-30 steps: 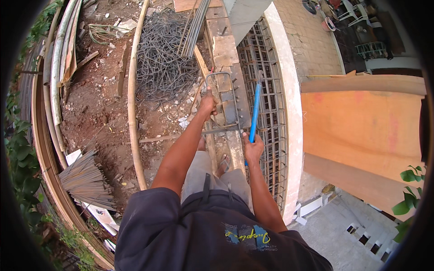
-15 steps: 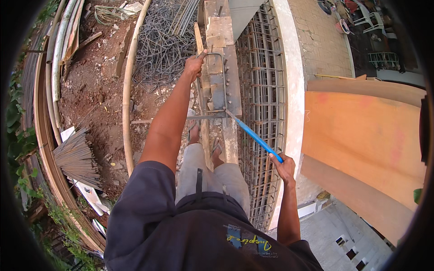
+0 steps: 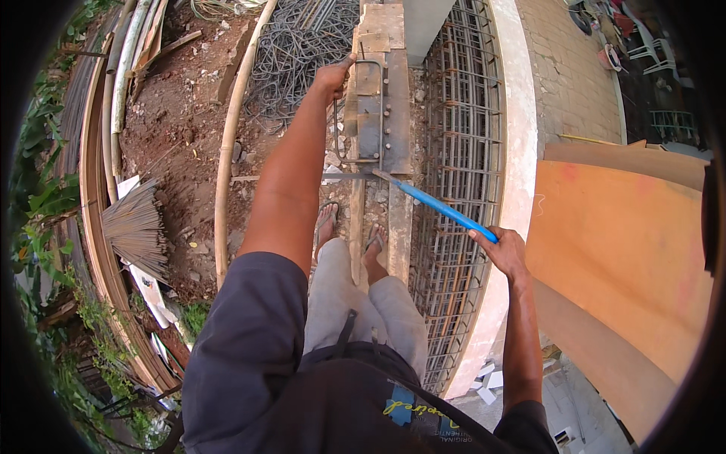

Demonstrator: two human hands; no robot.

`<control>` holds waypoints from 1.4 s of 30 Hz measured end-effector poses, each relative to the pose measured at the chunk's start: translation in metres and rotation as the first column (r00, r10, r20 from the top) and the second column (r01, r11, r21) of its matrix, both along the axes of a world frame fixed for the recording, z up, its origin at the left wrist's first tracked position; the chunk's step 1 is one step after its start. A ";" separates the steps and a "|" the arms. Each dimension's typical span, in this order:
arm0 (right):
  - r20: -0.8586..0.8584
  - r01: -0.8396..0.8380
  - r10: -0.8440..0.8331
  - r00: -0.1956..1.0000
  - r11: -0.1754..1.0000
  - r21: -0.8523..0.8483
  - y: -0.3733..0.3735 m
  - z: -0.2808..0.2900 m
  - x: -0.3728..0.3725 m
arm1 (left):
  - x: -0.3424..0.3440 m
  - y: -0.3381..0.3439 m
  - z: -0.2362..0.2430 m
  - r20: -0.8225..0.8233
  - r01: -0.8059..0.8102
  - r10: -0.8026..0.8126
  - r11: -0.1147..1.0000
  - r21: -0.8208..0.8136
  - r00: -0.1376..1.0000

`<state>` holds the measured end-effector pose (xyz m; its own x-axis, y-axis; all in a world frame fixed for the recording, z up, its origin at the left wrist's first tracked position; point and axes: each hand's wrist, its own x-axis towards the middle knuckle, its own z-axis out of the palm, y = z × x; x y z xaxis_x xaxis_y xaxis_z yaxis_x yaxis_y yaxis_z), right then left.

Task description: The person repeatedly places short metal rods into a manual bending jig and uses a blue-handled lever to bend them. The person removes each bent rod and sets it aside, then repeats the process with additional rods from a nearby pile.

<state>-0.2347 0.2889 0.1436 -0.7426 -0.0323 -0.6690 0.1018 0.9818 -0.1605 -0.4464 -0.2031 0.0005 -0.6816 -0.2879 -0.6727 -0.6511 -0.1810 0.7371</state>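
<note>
My left hand [image 3: 333, 78] is closed at the far left corner of a rectangular bent steel rod, a rebar stirrup [image 3: 336, 136]. The stirrup lies over a wooden bench [image 3: 398, 144] fitted with a dark metal plate [image 3: 369, 125] and a row of short metal pegs [image 3: 387, 129]. My right hand [image 3: 503, 251] grips the end of a bending bar with a blue handle [image 3: 442, 208]. The bar slants leftward, and its head meets the stirrup's near right corner. Exactly how the head engages the rod is too small to tell.
Long rebar cages [image 3: 465, 151] lie right of the bench, beside a pale wall edge [image 3: 518, 136]. Orange board [image 3: 620, 257] leans farther right. At left are a bamboo pole [image 3: 227, 159], a bundle of thin rods [image 3: 136, 227] and a heap of bent stirrups [image 3: 302, 53].
The blue-handled bar has swung forward to a flatter slant, with my right hand moving outward. My left hand keeps its place at the stirrup. The whole view has shifted somewhat.
</note>
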 end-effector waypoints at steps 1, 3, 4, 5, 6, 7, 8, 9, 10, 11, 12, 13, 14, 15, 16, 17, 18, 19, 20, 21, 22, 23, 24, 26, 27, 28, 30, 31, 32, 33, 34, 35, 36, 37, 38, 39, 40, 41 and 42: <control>-0.041 0.035 -0.035 0.999 0.999 -0.018 0.001 -0.012 0.023 | 0.000 0.001 0.004 0.001 -0.001 0.001 1.000 0.003 1.000; -0.169 0.050 -0.052 0.984 0.999 -0.019 -0.003 -0.021 0.041 | 0.001 0.003 0.005 0.014 -0.009 0.009 1.000 -0.003 1.000; -0.101 0.050 -0.053 0.993 0.998 -0.030 -0.007 -0.011 0.030 | 0.003 -0.002 0.006 0.020 -0.026 0.026 1.000 -0.013 0.999; -0.030 0.058 -0.059 0.998 0.997 -0.043 -0.014 0.003 0.016 | 0.007 -0.008 0.005 0.028 -0.035 0.035 0.999 -0.026 0.999; 0.044 0.082 -0.080 0.996 0.996 -0.043 -0.018 0.013 0.012 | 0.008 -0.009 0.001 0.028 -0.036 0.036 0.999 -0.001 0.999; 0.028 0.101 -0.099 0.995 0.993 -0.062 -0.015 0.009 0.015 | 0.005 -0.008 -0.002 0.023 -0.029 0.029 0.999 0.025 0.999; 0.022 0.102 -0.102 0.995 0.994 -0.027 -0.013 0.004 0.018 | 0.001 -0.007 -0.005 0.018 -0.023 0.023 0.998 0.051 1.000; 0.017 0.103 -0.103 0.994 0.995 0.006 -0.012 -0.001 0.023 | -0.003 -0.007 -0.008 0.023 -0.008 0.007 0.999 0.041 1.000; 0.015 0.096 -0.097 0.995 0.995 0.036 -0.014 -0.006 0.025 | -0.003 -0.007 -0.008 0.023 -0.009 0.008 0.999 0.049 1.000; -0.015 0.113 -0.112 0.994 0.993 0.031 -0.016 -0.007 0.029 | -0.002 -0.008 -0.008 0.024 -0.011 0.009 0.998 0.057 1.000; -0.049 0.121 -0.119 0.992 0.992 0.036 -0.019 -0.006 0.031 | -0.003 -0.009 -0.008 0.025 -0.011 0.010 0.998 0.065 1.000; -0.080 0.131 -0.127 0.989 0.990 0.044 -0.023 -0.003 0.034 | -0.001 -0.010 -0.009 0.008 -0.018 0.017 0.996 0.085 1.000; -0.111 0.142 -0.136 0.985 0.989 0.052 -0.028 -0.002 0.037 | 0.000 -0.011 -0.010 -0.015 -0.015 0.017 0.996 0.090 1.000; -0.148 0.181 -0.175 0.973 0.983 0.034 -0.032 -0.004 0.041 | 0.002 -0.015 -0.010 -0.038 -0.012 0.016 0.995 0.095 0.999; -0.178 0.203 -0.193 0.965 0.978 0.039 -0.033 -0.007 0.045 | 0.001 -0.013 -0.008 -0.064 -0.003 0.010 0.995 0.103 0.998; -0.202 0.229 -0.215 0.956 0.972 0.049 -0.034 -0.010 0.052 | 0.000 -0.009 -0.006 -0.053 -0.008 0.013 0.994 0.107 0.999; -0.225 0.256 -0.237 0.945 0.965 0.059 -0.035 -0.015 0.060 | 0.000 -0.006 -0.004 -0.072 0.011 -0.003 0.993 0.113 0.997; -0.231 0.298 -0.278 0.932 0.953 0.056 -0.031 -0.026 0.070 | 0.001 -0.003 -0.003 -0.093 0.030 -0.019 0.993 0.118 0.995; -0.288 0.305 -0.281 0.916 0.952 0.040 -0.035 -0.034 0.082 | 0.002 -0.004 -0.004 -0.112 0.046 -0.032 0.991 0.123 0.993; -0.309 0.366 -0.351 0.884 0.931 -0.012 -0.044 -0.043 0.101 | 0.001 -0.004 -0.005 -0.108 0.052 -0.037 0.990 0.134 0.993; -0.326 0.419 -0.418 0.848 0.905 -0.069 -0.059 -0.058 0.126 | 0.000 -0.006 -0.007 -0.131 0.068 -0.050 0.988 0.137 0.990; -0.351 0.492 -0.507 0.787 0.860 -0.138 -0.088 -0.075 0.160 | 0.003 -0.011 -0.013 -0.145 0.072 -0.052 0.988 0.139 0.988; -0.367 0.576 -0.604 0.707 0.794 -0.197 -0.148 -0.108 0.202 | -0.002 -0.012 -0.017 -0.170 0.088 -0.063 0.986 0.145 0.983; -0.383 0.716 -0.772 0.508 0.625 -0.310 -0.258 -0.172 0.278 | 0.001 -0.011 -0.029 -0.174 0.090 -0.062 0.984 0.155 0.983; -0.392 0.729 -0.776 0.494 0.616 -0.299 -0.263 -0.176 0.278 | -0.002 -0.008 -0.026 -0.199 0.080 -0.052 0.987 0.139 0.979; -0.394 0.749 -0.786 0.476 0.598 -0.285 -0.270 -0.173 0.280 | -0.002 -0.008 -0.023 -0.215 0.079 -0.052 0.990 0.119 0.975; -0.139 0.778 -0.845 0.517 0.531 -0.335 -0.246 -0.135 0.266 | -0.003 -0.009 -0.023 -0.194 0.084 -0.061 0.990 0.112 0.979; -0.051 0.777 -0.839 0.542 0.523 -0.350 -0.236 -0.124 0.266 | -0.003 -0.008 -0.021 -0.186 0.078 -0.058 0.992 0.102 0.981; 0.043 0.777 -0.825 0.563 0.511 -0.366 -0.231 -0.113 0.264 | -0.004 -0.009 -0.019 -0.179 0.074 -0.058 0.994 0.085 0.982; 0.135 0.770 -0.796 0.590 0.504 -0.391 -0.225 -0.098 0.263 | -0.002 -0.009 -0.018 -0.151 0.064 -0.049 0.993 0.095 0.987; 0.309 0.807 -0.762 0.569 0.446 -0.387 -0.218 -0.085 0.256 | -0.004 -0.011 -0.016 -0.149 0.071 -0.056 0.993 0.098 0.987; 0.477 0.845 -0.701 0.530 0.390 -0.365 -0.209 -0.076 0.249 | -0.004 -0.012 -0.018 -0.140 0.077 -0.062 0.992 0.101 0.988; 0.629 0.880 -0.616 0.474 0.341 -0.330 -0.200 -0.073 0.244 | -0.005 -0.014 -0.019 -0.131 0.082 -0.068 0.991 0.103 0.989; 0.721 0.903 -0.543 0.430 0.256 -0.345 -0.194 -0.079 0.243 | -0.006 -0.014 -0.022 -0.125 0.109 -0.097 0.990 0.094 0.987; 0.671 0.859 -0.537 0.511 0.306 -0.410 -0.194 -0.088 0.247 | -0.006 -0.013 -0.024 -0.145 0.114 -0.099 0.989 0.095 0.984; 0.615 0.809 -0.526 0.588 0.355 -0.469 -0.199 -0.101 0.256 | -0.006 -0.013 -0.026 -0.166 0.119 -0.102 0.988 0.095 0.981; 0.556 0.750 -0.506 0.660 0.400 -0.526 -0.204 -0.115 0.261 | -0.007 -0.016 -0.030 -0.186 0.122 -0.104 0.989 0.089 0.977; 0.641 0.824 -0.520 0.565 0.312 -0.473 -0.208 -0.127 0.263 | -0.006 -0.018 -0.029 -0.192 0.149 -0.127 0.983 0.105 0.973; 0.651 0.834 -0.528 0.545 0.266 -0.483 -0.212 -0.135 0.264 | -0.006 -0.018 -0.028 -0.196 0.146 -0.124 0.984 0.099 0.973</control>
